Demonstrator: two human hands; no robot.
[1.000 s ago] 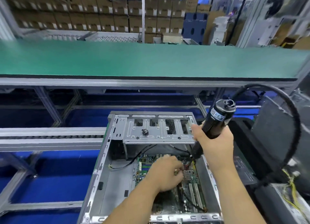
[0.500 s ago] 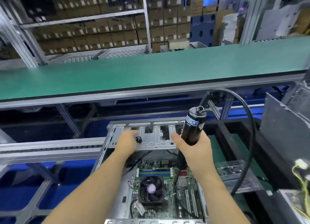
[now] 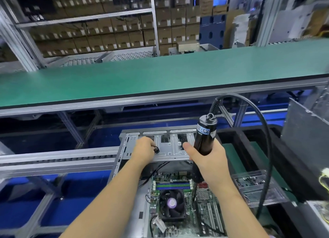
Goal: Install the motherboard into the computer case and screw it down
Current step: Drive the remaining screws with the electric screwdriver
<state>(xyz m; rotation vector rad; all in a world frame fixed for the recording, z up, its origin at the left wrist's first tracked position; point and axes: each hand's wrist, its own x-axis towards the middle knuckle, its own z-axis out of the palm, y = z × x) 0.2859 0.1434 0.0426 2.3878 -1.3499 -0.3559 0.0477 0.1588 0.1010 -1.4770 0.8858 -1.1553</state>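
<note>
The motherboard (image 3: 179, 200) already lay flat inside the open computer case (image 3: 124, 168), its fan and memory slots facing up, so the seating looked done and the screwing was probably the step in hand. The left hand (image 3: 144, 149) rested on the drive cage (image 3: 167, 148) at the far end of the case. A small dark cluster (image 3: 156, 149) sat on the cage plate at its fingertips; it was most likely a little heap of screws kept within reach, though it was too small to be sure. The left fingers were curled down over that cluster, apparently pinching at it. Whether they had actually closed on a screw could not be told.

The right hand (image 3: 208, 157) was wrapped firmly around the black electric screwdriver (image 3: 203, 141). Its thumb stuck out toward the left hand. The tool stood nearly upright with its bit end pointing down at the board just below the right fingers, a pose that seemed to keep it ready while the other hand fetched a fastener. Its cable (image 3: 263, 148) arched up and away to the right, clear of the case. Both forearms reached forward over the board, the left crossing the case's left wall. A clear plastic tray (image 3: 256, 188) of small parts sat just right of the right wrist, outside the case.
</note>
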